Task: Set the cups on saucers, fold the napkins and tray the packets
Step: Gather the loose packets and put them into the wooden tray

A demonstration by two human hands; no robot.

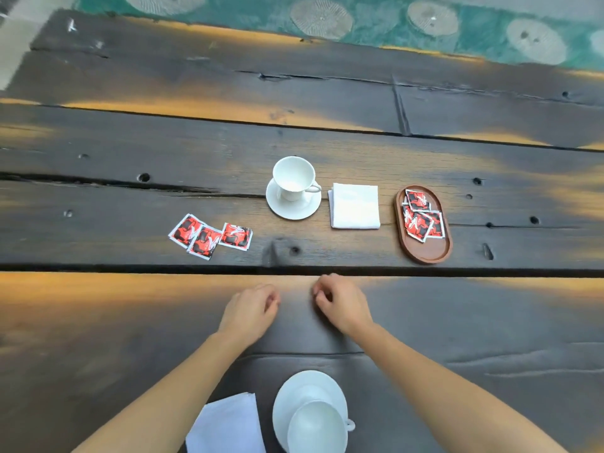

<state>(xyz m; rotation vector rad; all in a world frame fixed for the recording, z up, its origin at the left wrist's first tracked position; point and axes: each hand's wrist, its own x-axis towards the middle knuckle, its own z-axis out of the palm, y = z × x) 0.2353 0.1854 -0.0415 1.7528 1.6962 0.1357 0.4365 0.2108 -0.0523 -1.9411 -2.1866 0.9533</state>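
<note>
Dark plank desk, far cup on saucer, folded napkin beside, tray holding packets. Three loose packets left of saucer, not yet trayed. Resting loosely curled and empty, left hand and right hand, likely poised to reach those.

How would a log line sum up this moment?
left hand, right hand empty | far cup, near cup on saucers | far napkin, near napkin folded | three loose packets on table | other packets in tray
</note>
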